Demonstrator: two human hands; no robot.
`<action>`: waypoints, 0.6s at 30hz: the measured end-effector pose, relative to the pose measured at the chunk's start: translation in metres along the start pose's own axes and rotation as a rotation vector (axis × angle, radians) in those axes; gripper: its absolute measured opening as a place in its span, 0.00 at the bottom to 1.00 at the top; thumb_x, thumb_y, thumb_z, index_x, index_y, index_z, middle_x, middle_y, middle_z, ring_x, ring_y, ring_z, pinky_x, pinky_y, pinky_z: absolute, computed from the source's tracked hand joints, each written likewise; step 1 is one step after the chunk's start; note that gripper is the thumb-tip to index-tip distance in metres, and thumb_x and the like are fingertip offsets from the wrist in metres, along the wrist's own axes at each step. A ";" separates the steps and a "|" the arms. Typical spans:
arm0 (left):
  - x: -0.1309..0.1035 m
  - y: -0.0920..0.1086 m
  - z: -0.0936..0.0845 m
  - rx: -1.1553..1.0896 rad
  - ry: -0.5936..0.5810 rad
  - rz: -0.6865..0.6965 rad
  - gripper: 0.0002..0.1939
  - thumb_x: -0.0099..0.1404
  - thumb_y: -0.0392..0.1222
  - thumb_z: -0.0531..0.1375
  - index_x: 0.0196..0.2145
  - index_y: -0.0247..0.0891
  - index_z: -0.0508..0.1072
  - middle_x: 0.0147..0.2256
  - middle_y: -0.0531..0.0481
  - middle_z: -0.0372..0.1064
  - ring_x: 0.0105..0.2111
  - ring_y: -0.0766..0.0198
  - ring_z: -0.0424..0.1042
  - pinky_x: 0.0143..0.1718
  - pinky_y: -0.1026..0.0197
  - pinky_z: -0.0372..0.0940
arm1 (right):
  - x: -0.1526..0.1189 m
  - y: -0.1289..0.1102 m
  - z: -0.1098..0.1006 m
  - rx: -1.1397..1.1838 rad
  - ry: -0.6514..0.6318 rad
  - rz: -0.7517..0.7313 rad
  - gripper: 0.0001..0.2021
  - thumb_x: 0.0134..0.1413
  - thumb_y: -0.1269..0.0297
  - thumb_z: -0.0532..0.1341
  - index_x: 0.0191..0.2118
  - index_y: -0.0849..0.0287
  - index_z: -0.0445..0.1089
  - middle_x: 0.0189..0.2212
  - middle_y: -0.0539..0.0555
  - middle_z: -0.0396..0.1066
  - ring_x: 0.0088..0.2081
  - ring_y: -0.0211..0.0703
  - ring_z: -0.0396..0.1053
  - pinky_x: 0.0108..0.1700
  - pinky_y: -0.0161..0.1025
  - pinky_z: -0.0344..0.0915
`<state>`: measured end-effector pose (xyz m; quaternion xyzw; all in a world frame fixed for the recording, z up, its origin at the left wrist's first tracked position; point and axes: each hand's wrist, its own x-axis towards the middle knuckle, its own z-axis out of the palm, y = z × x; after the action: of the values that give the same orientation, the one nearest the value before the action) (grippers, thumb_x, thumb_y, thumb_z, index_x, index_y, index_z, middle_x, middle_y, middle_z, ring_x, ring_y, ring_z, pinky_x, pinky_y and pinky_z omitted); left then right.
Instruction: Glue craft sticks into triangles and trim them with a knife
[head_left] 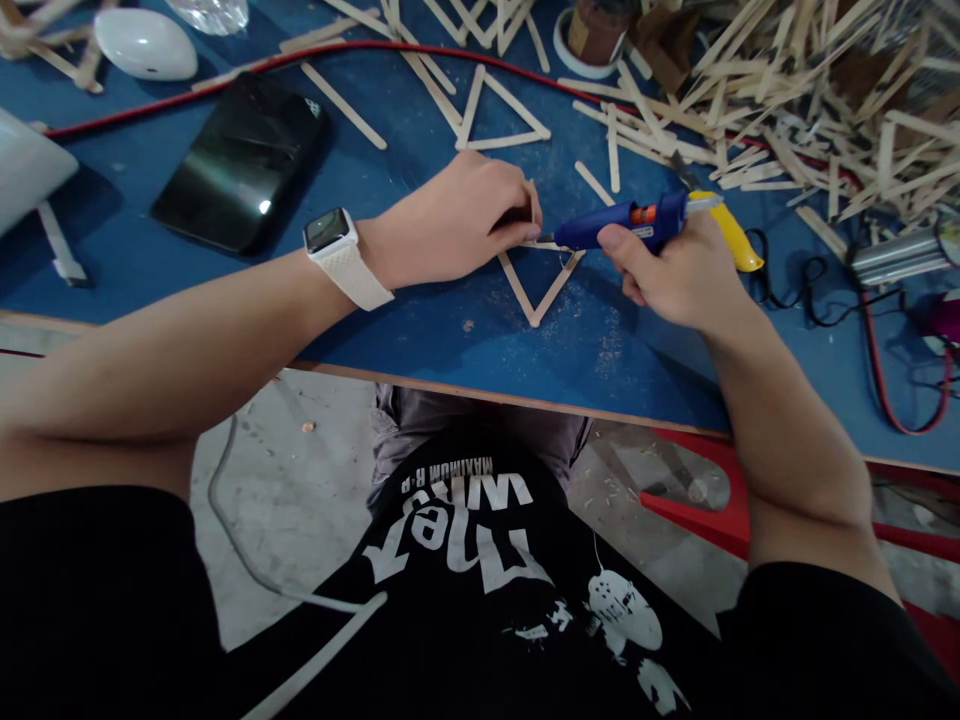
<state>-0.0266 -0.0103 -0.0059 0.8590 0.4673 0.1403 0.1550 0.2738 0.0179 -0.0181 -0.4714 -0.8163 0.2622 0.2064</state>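
My right hand (679, 265) is wrapped around a blue hot glue gun (619, 225), its nozzle pointing left. That nozzle reaches the fingertips of my left hand (480, 215), which are pinched together over the upper left corner of a small triangle of wooden craft sticks (555, 297). The triangle lies on the blue tabletop with one corner toward me. My left fingers hide that upper corner, and whatever they grip cannot be made out. A second craft-stick triangle (506, 142) lies farther back. Beside my right hand is a yellow-handled cutter (735, 235).
Loose craft sticks (795, 110) heap up at the back right. A red cable (367, 45) crosses the table behind my hands. To the left are a glossy black box (244, 165) and a white earphone case (146, 45). A metal cylinder (900, 255) lies at right, near dark cords.
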 end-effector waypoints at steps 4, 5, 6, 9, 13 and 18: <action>0.000 -0.002 0.001 0.009 0.014 0.019 0.18 0.85 0.40 0.58 0.52 0.29 0.88 0.57 0.41 0.87 0.57 0.52 0.85 0.66 0.50 0.75 | 0.000 -0.005 0.000 -0.048 -0.005 -0.036 0.43 0.70 0.16 0.56 0.19 0.50 0.62 0.18 0.52 0.65 0.27 0.45 0.72 0.49 0.56 0.82; 0.000 -0.003 0.002 0.012 0.016 0.026 0.19 0.85 0.41 0.57 0.52 0.29 0.88 0.56 0.41 0.87 0.57 0.52 0.85 0.66 0.49 0.76 | 0.000 -0.006 0.000 -0.056 -0.001 -0.044 0.44 0.70 0.16 0.56 0.18 0.50 0.61 0.18 0.52 0.65 0.27 0.44 0.71 0.49 0.56 0.82; 0.000 -0.004 0.002 0.016 0.019 0.034 0.20 0.85 0.42 0.57 0.52 0.30 0.88 0.56 0.41 0.87 0.57 0.52 0.85 0.66 0.49 0.76 | -0.001 -0.006 0.000 -0.060 0.000 -0.051 0.44 0.70 0.16 0.55 0.18 0.50 0.61 0.18 0.52 0.65 0.26 0.44 0.71 0.48 0.55 0.82; 0.000 -0.006 0.003 0.019 0.025 0.056 0.21 0.85 0.45 0.56 0.52 0.31 0.88 0.56 0.42 0.87 0.56 0.52 0.86 0.65 0.49 0.77 | -0.002 -0.009 0.000 -0.067 0.016 -0.042 0.44 0.68 0.14 0.55 0.18 0.50 0.62 0.17 0.51 0.65 0.25 0.43 0.70 0.47 0.56 0.82; 0.000 -0.007 0.002 0.001 0.024 0.052 0.20 0.84 0.43 0.57 0.51 0.31 0.88 0.56 0.40 0.87 0.56 0.52 0.85 0.66 0.49 0.76 | -0.002 -0.012 0.000 -0.048 0.000 0.012 0.42 0.66 0.14 0.57 0.20 0.48 0.63 0.17 0.52 0.66 0.27 0.48 0.72 0.49 0.59 0.84; -0.001 -0.009 0.003 -0.011 0.041 0.075 0.21 0.83 0.46 0.56 0.51 0.34 0.89 0.56 0.41 0.88 0.55 0.50 0.86 0.65 0.48 0.77 | -0.002 -0.015 -0.002 -0.051 0.005 0.019 0.40 0.67 0.15 0.59 0.21 0.47 0.65 0.16 0.52 0.66 0.28 0.51 0.76 0.50 0.59 0.86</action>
<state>-0.0333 -0.0067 -0.0123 0.8720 0.4371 0.1663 0.1446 0.2662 0.0103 -0.0078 -0.4850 -0.8176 0.2422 0.1939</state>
